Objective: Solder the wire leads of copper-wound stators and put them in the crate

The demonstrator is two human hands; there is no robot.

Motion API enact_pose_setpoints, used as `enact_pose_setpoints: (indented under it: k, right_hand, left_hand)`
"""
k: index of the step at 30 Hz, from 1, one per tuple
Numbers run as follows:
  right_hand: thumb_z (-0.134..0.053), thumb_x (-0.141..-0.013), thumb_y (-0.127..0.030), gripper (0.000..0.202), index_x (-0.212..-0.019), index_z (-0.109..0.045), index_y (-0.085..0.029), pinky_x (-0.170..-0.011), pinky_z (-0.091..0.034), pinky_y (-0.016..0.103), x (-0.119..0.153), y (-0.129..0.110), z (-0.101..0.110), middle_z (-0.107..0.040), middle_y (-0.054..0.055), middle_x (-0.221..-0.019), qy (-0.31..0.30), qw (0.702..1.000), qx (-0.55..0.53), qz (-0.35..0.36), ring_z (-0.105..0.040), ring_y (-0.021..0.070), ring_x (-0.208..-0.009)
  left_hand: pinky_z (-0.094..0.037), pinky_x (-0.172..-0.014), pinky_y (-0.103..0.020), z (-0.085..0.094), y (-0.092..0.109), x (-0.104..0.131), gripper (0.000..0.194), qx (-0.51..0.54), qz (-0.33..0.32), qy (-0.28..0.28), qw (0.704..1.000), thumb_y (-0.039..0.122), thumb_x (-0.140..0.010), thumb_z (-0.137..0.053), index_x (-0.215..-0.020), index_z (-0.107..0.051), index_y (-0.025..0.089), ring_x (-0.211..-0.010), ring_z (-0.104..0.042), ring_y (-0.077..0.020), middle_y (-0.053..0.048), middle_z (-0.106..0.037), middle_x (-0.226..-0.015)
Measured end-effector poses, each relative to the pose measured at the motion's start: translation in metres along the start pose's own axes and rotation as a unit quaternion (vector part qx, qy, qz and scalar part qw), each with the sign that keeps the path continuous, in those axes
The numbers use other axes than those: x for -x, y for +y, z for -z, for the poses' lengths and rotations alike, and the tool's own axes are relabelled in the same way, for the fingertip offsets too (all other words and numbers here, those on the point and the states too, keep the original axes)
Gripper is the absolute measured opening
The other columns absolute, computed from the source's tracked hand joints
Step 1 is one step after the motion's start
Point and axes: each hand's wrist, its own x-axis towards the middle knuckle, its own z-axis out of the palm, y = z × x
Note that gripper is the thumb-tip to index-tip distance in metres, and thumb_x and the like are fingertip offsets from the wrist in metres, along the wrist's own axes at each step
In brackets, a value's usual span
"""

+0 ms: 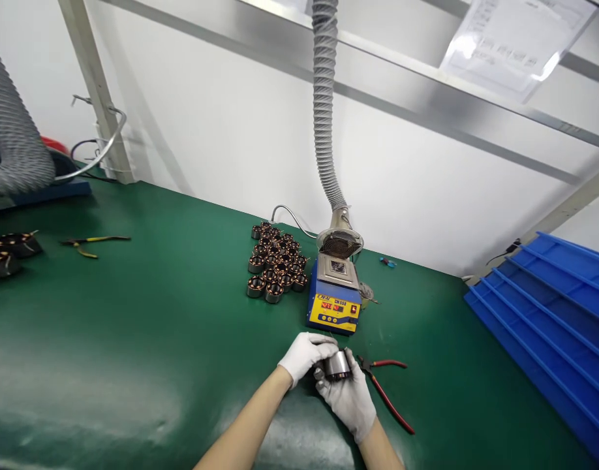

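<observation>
Head view: 2 gloved hands meet low at centre over the green mat (133, 339).
Left hand (304, 356): fingers curled over the top and left side of the stator (337, 365), closed on it.
Right hand (348, 395): cups the stator from below and from the near side, fingers wrapped narrow round it.
Stator position: held clear of the mat, between both palms, just in front of the solder pot (335, 303).
Axis: cylinder axis looks roughly level, running left to right; not certain.
Nearer hand: both touch; right carries more.
Pliers (385, 391): red handles, flat on mat, just right of right hand.
Stator pile (276, 264): left of pot, well apart from hands.
</observation>
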Motion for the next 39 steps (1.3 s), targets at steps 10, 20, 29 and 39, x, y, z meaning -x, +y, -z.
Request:
enact_pose_setpoints:
  k: [10, 20, 29, 39]
  right_hand:
    - [-0.071, -0.066, -0.039, 0.044, -0.104, -0.053, -0.022, -0.064, -0.047, 0.029, -0.009, 0.012, 0.006, -0.067, 0.006, -0.092, 0.063, 0.977, 0.128, 0.162, -0.063, 0.0191, -0.076]
    - [-0.069, -0.052, -0.021, 0.029, -0.075, -0.051, -0.022, -0.059, -0.05, 0.029, -0.017, 0.034, 0.005, -0.063, 0.002, -0.073, 0.186, 0.652, 0.64, 0.362, -0.06, 0.019, -0.064]
    - [-0.072, -0.053, -0.025, 0.033, -0.08, -0.053, -0.021, -0.063, -0.053, 0.03, -0.016, 0.03, 0.007, -0.067, 0.006, -0.082, 0.181, 0.615, 0.666, 0.382, -0.064, 0.0209, -0.069]
    - [-0.068, -0.052, -0.024, 0.031, -0.08, -0.055, -0.021, -0.055, -0.052, 0.027, -0.014, 0.027, 0.0, -0.069, 0.003, -0.071, 0.168, 0.659, 0.654, 0.332, -0.062, 0.0187, -0.057]
  left_hand:
    - [-0.043, -0.09, -0.033, 0.042, 0.006, -0.01, 0.062, 0.061, -0.038, 0.098, 0.993, 0.06, -0.068, -0.062, -0.106, -0.062, 0.011, -0.093, -0.061, -0.0236, -0.01, -0.069, -0.089]
    - [-0.048, -0.075, -0.034, 0.001, -0.01, -0.003, 0.047, 0.038, 0.008, 0.019, 0.999, 0.052, -0.062, -0.067, -0.082, -0.069, 0.01, -0.079, -0.064, -0.0263, -0.011, -0.07, -0.082]
    - [-0.028, -0.104, -0.041, 0.051, 0.023, 0.005, 0.045, -0.052, -0.011, 0.046, 0.997, 0.046, -0.069, -0.067, -0.102, -0.066, 0.016, -0.102, -0.057, -0.0274, -0.009, -0.069, -0.099]
    - [-0.046, -0.069, -0.033, 0.023, -0.002, -0.002, 0.027, -0.031, 0.023, 0.136, 0.99, 0.037, -0.059, -0.06, -0.071, -0.064, 0.014, -0.068, -0.059, -0.0218, -0.006, -0.064, -0.068]
